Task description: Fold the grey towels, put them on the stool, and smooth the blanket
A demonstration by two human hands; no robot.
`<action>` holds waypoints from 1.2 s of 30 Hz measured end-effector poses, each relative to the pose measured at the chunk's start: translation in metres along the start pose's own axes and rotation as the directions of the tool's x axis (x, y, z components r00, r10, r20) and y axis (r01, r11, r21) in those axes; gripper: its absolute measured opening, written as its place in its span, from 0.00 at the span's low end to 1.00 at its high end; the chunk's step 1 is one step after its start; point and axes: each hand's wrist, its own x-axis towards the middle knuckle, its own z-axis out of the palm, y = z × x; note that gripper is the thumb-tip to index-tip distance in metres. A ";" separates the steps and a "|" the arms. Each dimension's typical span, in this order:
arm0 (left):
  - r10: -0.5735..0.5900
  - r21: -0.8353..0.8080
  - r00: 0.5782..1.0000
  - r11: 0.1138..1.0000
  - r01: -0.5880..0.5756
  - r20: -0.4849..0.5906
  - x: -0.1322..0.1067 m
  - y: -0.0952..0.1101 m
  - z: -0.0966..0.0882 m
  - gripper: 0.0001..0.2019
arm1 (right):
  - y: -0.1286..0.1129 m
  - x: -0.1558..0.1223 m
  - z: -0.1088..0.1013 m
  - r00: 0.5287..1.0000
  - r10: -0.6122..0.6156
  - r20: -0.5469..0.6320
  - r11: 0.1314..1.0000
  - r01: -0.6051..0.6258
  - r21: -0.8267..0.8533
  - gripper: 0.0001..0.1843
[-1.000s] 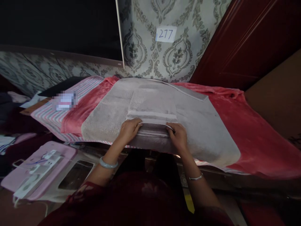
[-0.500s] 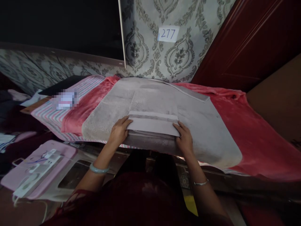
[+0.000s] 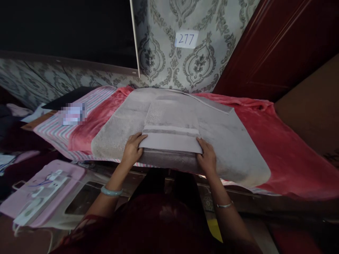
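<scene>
A small folded grey towel [image 3: 172, 128] with a darker stripe lies on a larger grey towel [image 3: 233, 148] spread over a red blanket [image 3: 286, 148]. My left hand [image 3: 131, 150] rests at the folded towel's near left corner, fingers curled along its edge. At the near right corner sits my right hand [image 3: 207, 157], its fingers likewise curled against the edge. Whether either hand pinches the cloth is hidden. A pale bangle is on my left wrist and a thin bracelet on my right.
A striped pink cloth [image 3: 58, 128] lies left under the red blanket, with a blurred item on it. A pink case [image 3: 39, 192] with white devices sits low at the left. Patterned wallpaper bears a paper tag reading 277 [image 3: 186, 38]; a dark red door [image 3: 278, 46] stands right.
One second ago both hands gripped the towel's near edge from on top. They have slid outward to its near corners, and the folded flap now lies flat.
</scene>
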 end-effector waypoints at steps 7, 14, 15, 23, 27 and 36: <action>-0.056 -0.013 0.998 0.998 0.055 -0.041 0.004 0.007 0.002 0.35 | -0.009 0.002 0.007 1.000 0.018 0.003 0.999 -0.018 -0.037 0.41; -0.001 0.038 0.997 0.999 0.004 -0.072 0.000 0.006 0.003 0.36 | -0.008 0.004 0.006 0.997 0.036 0.069 0.999 -0.033 -0.035 0.42; 0.005 0.050 0.998 0.999 -0.001 -0.069 0.000 0.005 0.003 0.36 | -0.007 0.006 0.005 0.996 0.038 0.087 0.999 -0.034 -0.039 0.43; 0.028 0.119 0.998 0.993 -0.020 -0.062 -0.004 0.002 0.006 0.37 | -0.003 0.003 -0.003 0.989 0.000 0.150 0.990 0.021 -0.142 0.44; 0.042 0.119 0.996 0.992 -0.033 -0.079 -0.005 0.001 0.008 0.37 | -0.007 -0.005 0.006 0.996 0.016 0.093 0.985 0.001 -0.174 0.44; 0.051 -0.071 0.991 0.997 -0.042 0.127 -0.004 -0.019 -0.034 0.24 | 0.018 -0.003 -0.014 0.952 -0.011 0.305 0.999 0.000 0.036 0.38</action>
